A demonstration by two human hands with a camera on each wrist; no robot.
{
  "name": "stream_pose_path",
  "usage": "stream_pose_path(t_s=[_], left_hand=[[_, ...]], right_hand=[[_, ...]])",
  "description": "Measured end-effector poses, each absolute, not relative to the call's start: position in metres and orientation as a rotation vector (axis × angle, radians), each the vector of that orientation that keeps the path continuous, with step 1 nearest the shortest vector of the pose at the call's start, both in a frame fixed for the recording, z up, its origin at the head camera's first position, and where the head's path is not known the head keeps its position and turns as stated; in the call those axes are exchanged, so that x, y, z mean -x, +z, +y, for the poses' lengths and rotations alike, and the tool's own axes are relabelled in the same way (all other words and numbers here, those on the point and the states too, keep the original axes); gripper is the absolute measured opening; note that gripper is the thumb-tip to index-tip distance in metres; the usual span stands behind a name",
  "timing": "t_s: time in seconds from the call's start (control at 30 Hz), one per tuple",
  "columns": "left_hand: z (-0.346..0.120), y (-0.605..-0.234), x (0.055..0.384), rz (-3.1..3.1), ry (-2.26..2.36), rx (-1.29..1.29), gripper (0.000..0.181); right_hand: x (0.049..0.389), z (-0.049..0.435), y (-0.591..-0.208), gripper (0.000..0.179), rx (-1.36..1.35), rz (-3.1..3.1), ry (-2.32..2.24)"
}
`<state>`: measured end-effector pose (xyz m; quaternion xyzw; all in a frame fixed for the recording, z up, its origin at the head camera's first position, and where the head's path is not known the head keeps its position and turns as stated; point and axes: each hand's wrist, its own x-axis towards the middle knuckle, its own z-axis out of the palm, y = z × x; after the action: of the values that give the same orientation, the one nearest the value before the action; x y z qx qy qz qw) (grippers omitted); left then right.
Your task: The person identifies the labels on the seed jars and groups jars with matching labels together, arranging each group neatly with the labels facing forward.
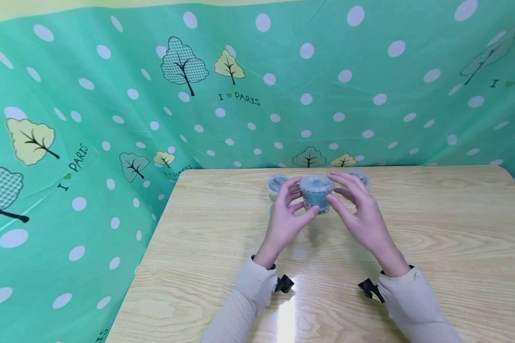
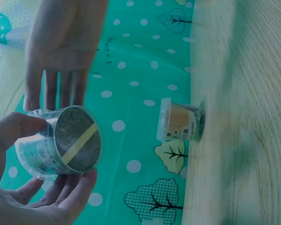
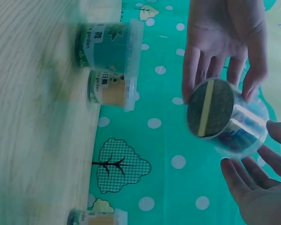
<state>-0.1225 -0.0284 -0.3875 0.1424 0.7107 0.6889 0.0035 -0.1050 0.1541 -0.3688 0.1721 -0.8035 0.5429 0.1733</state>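
Held up over the table between both hands is a clear lidded plastic cup (image 1: 316,193) with a blue-green inside. Its base (image 2: 78,139) shows dark contents crossed by a pale yellow strip. My left hand (image 1: 285,216) grips it from the left, thumb on its side and fingers curving under it in the left wrist view. From the right, my right hand (image 1: 362,219) holds it, thumb against the side and index finger at the lid's edge. In the right wrist view, the right fingers (image 3: 250,183) lie beside the lid end.
Behind the hands stand similar cups on the wooden table (image 1: 189,238): a left one (image 1: 277,183), a right one (image 1: 360,177), and another mostly hidden by my left hand. A green cup (image 3: 105,47) and an orange one (image 3: 113,90) show labels. A green polka-dot cloth (image 1: 240,109) hangs behind.
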Motion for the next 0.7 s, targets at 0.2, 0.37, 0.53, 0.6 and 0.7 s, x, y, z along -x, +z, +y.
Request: stream_pose_path(t_s=[0.2,0.37,0.53,0.6,0.7], left_hand=[[-0.033,-0.388,0.123,2.103,2.219,-0.436,0.071],[-0.036,-0.388,0.123,2.021,2.21,-0.446,0.073],[-0.037,-0.388,0.123,2.009,2.187,-0.444,0.072],[-0.037,-0.389,0.123,2.006,2.182,-0.447,0.072],[-0.038,-0.389,0.123,2.005,2.173,-0.458,0.072]], right_hand=[[0.107,0.162,-0.376,0.051,-0.497,-2.319,1.709],[0.109,0.167,-0.381,0.054,-0.517,-2.407,1.825],[0.109,0.168,-0.383,0.055,-0.487,-2.427,1.889],[0.109,0.168,-0.384,0.056,-0.472,-2.406,1.928],[0.108,0.167,-0.385,0.057,-0.445,-2.371,1.97]])
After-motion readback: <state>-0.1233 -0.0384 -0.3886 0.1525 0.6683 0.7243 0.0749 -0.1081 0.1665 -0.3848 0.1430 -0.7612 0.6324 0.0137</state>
